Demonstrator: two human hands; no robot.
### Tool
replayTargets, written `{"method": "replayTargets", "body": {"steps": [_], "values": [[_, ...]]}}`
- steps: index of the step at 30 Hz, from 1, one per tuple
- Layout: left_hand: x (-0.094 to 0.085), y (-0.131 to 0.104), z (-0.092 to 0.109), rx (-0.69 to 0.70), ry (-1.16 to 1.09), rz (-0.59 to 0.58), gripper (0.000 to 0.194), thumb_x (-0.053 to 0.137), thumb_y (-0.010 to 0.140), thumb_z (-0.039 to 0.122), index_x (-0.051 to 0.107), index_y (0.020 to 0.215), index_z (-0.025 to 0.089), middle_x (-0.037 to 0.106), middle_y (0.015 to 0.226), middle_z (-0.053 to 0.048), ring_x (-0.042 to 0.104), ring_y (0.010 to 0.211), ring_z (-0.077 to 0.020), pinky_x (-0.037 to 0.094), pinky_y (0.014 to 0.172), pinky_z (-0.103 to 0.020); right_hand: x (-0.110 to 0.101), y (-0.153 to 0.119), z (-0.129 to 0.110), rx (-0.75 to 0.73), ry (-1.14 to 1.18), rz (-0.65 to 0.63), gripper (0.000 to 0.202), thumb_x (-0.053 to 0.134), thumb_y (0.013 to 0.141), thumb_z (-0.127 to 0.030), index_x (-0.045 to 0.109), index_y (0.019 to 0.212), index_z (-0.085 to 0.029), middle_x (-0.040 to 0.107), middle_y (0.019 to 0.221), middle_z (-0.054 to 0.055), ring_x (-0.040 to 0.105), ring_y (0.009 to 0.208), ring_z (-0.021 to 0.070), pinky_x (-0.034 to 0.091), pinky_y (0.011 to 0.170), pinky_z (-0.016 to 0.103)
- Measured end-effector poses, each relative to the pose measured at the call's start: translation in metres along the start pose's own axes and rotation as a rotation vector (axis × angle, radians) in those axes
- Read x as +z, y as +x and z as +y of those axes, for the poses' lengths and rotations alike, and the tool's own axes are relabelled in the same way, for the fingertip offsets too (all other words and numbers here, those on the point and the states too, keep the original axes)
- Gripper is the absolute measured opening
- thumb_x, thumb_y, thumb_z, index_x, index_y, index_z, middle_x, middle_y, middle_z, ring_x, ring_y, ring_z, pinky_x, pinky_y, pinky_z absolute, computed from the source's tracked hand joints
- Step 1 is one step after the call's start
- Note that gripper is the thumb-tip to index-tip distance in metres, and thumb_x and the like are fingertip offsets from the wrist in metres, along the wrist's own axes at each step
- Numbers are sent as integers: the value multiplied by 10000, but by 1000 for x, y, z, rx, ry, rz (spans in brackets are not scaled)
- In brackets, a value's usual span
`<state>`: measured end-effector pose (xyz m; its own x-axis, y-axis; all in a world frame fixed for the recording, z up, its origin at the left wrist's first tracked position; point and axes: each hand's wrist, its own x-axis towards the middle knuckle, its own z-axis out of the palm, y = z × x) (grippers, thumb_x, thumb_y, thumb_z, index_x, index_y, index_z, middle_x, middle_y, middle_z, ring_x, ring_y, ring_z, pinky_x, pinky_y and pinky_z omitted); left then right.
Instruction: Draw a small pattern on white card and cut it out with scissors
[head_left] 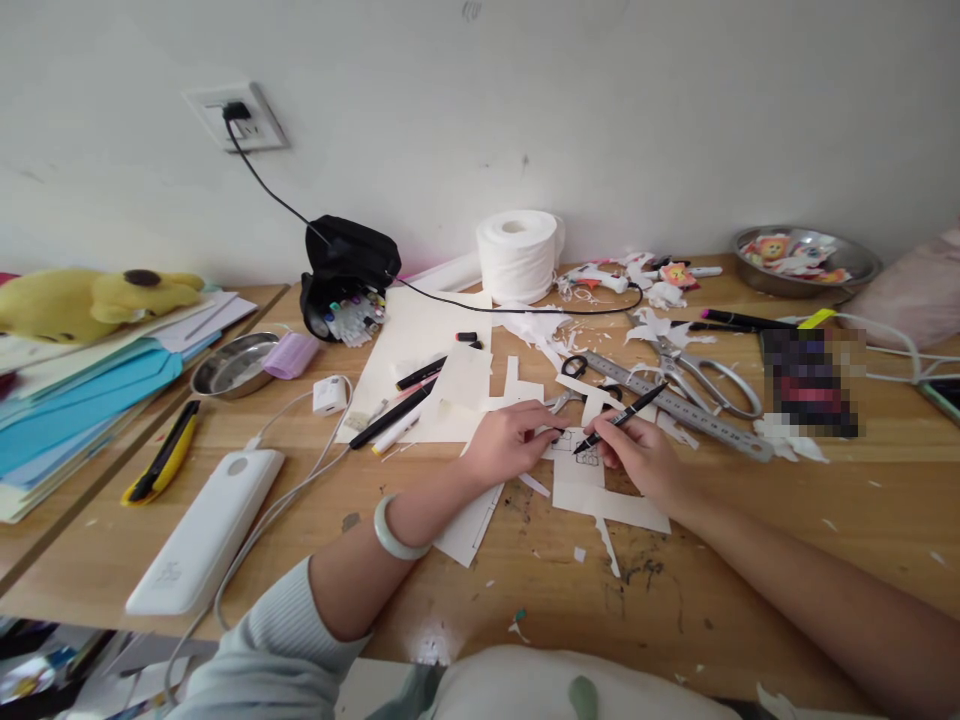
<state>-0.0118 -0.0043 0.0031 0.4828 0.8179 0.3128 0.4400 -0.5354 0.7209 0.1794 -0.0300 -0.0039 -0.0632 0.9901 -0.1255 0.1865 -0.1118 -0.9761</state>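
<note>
A white paper cutout with small black line drawings lies on the wooden table in front of me. My right hand grips a black pen, its tip at the drawing on the paper. At the paper's upper left edge is my left hand, fingers bent and pressed together around a small dark item that I cannot make out. Just beyond the hands, black-handled scissors lie partly under paper, beside a steel ruler.
Large scissors, a phone and a metal bowl are at the right. A paper roll stands by the wall. Leftward lie markers, a power bank with cables and a yellow cutter.
</note>
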Motion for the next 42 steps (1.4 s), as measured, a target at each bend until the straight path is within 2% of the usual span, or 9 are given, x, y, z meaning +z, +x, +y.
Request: {"method": "replayTargets", "body": {"steps": [14,26,32,35,38,42], "values": [[0,1,0,-24,12,-11,215,560,793,162,706,946,202,648,781,-25,540,606,-97,428,579,-203,0,0,0,8,-62,12,379,502,746,-553,581,711,-184,512,542,-20,473,494,124,387,491,248],[1,1,-2,-12,10,-21,215,542,794,145,702,932,189,641,776,-29,561,644,-110,435,598,-214,0,-2,-1,-93,-144,-12,380,466,789,-535,592,715,-185,525,558,-8,502,523,137,408,510,252],[0,1,-1,-31,18,-40,219,546,798,157,698,949,202,633,777,-25,556,652,-110,437,610,-215,-1,-4,0,-176,-247,-23,358,451,834,-505,627,758,-203,582,611,19,546,580,168,442,543,273],[0,1,-1,-32,34,-36,218,545,799,161,699,948,200,624,758,-24,557,653,-112,441,623,-217,-1,-6,5,-228,-301,-67,342,444,856,-474,662,871,-211,645,695,43,595,653,196,477,576,292],[0,1,0,-32,39,-33,217,541,797,153,700,938,197,631,760,-25,555,646,-111,440,621,-218,0,-7,8,-321,-361,-91,311,459,868,-416,662,986,-212,687,832,62,620,707,200,494,604,298],[0,1,0,-22,26,-22,220,530,796,147,700,930,188,643,772,-30,564,657,-115,449,633,-224,1,-10,9,-488,-453,-93,250,489,863,-346,673,966,-212,687,956,73,623,707,175,504,634,292]]}}
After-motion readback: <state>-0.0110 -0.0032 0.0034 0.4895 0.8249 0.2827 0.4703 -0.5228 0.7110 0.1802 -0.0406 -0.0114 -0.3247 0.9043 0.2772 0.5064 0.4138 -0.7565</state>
